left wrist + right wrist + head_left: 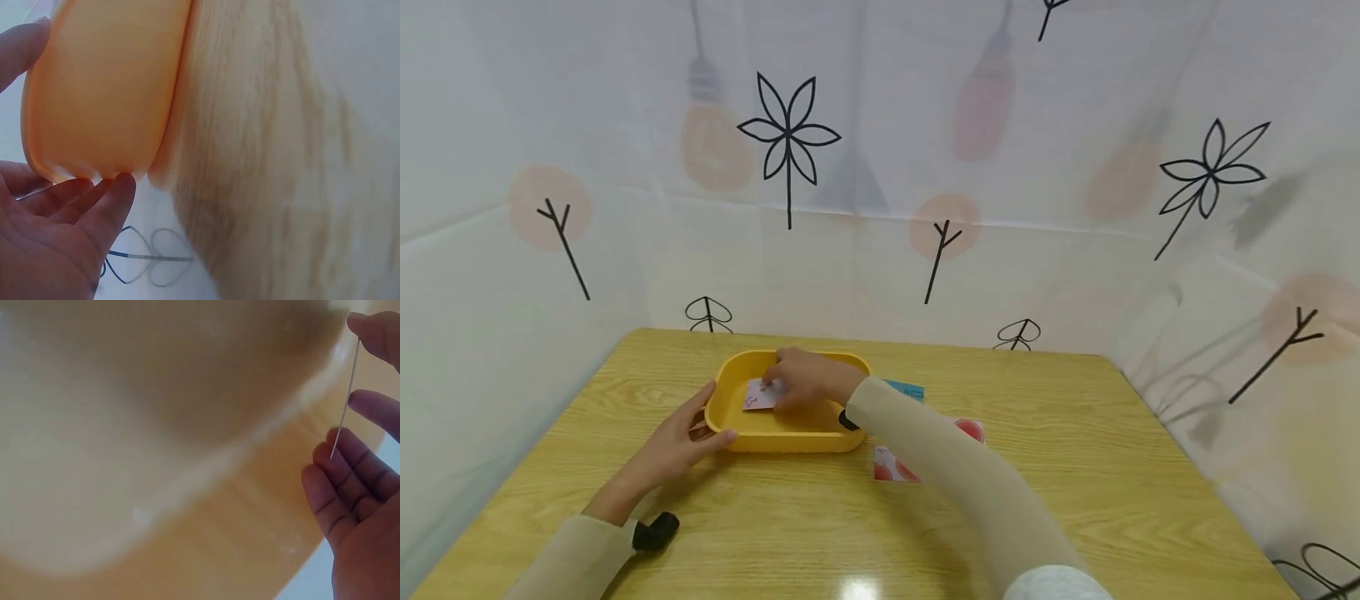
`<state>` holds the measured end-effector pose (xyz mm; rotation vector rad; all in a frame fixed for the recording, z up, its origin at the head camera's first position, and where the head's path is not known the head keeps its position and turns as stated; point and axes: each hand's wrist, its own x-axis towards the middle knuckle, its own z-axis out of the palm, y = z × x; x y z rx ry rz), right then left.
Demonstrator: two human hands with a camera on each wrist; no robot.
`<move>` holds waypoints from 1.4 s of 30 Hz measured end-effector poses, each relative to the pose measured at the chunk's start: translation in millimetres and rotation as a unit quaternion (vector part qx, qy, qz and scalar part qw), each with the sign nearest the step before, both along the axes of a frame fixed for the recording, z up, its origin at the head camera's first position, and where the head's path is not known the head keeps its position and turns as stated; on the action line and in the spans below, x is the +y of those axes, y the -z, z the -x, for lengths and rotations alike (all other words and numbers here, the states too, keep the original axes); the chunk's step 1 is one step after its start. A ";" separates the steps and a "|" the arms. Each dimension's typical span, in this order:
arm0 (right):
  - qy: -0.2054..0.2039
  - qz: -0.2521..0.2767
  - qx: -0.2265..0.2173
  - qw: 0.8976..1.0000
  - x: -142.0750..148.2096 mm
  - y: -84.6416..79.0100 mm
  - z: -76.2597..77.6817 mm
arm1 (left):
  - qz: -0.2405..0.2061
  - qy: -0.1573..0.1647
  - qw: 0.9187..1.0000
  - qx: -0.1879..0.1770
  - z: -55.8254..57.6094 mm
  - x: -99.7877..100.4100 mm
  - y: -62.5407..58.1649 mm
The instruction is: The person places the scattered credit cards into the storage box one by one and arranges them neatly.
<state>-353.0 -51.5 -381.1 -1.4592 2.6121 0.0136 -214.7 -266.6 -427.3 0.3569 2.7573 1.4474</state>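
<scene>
A yellow tray (793,443) rests on the wooden table. My left hand (673,446) grips its left end, the thumb at the near corner. In the left wrist view, the fingertips of the left hand (56,231) press against the outside of the tray (106,94). Inside the tray, my right hand (808,379) holds a pale pink card (757,396) with small markings. The right wrist view shows that card (345,403) edge-on as a thin line, between the thumb and fingers of my right hand (362,487).
Just right of the tray lies a blue card (906,390), partly hidden. Red-and-white cards (892,467) lie nearer me, partly covered by my right sleeve (955,475). A patterned cloth (865,275) hangs behind the wooden table (1075,467).
</scene>
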 end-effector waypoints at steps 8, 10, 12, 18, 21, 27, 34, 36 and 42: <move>0.018 0.003 -0.009 1.000 -3.5 10.3 1.7 | -0.003 0.000 1.000 0.004 0.9 1.6 0.0; 0.023 0.005 -0.010 1.000 -4.3 12.1 2.0 | 0.000 -0.001 1.000 0.005 0.9 1.5 -0.4; 0.028 0.003 -0.010 1.000 -5.6 12.9 1.8 | 0.002 -0.001 1.000 0.007 0.9 1.3 -0.9; 0.032 0.003 -0.022 0.999 -7.5 14.3 0.5 | 0.000 -0.001 1.000 0.008 0.0 1.5 -1.7; 0.035 0.005 -0.033 0.999 -7.3 14.8 0.5 | 0.000 -0.001 1.000 0.007 -0.6 1.4 -1.3; 0.043 0.010 -0.043 0.998 -7.6 16.6 1.4 | -0.002 -0.002 1.000 0.008 -0.5 1.0 -1.0; 0.058 0.008 -0.048 0.997 -7.2 17.6 2.0 | -0.001 -0.002 1.000 0.005 -0.3 0.4 -0.9; 0.062 0.010 -0.051 0.997 -6.9 17.6 1.8 | -0.002 -0.003 1.000 0.004 -0.5 0.5 -0.6; 0.061 0.012 -0.050 0.997 -5.0 17.9 0.6 | 0.000 -0.005 1.000 0.002 -1.4 1.8 -0.4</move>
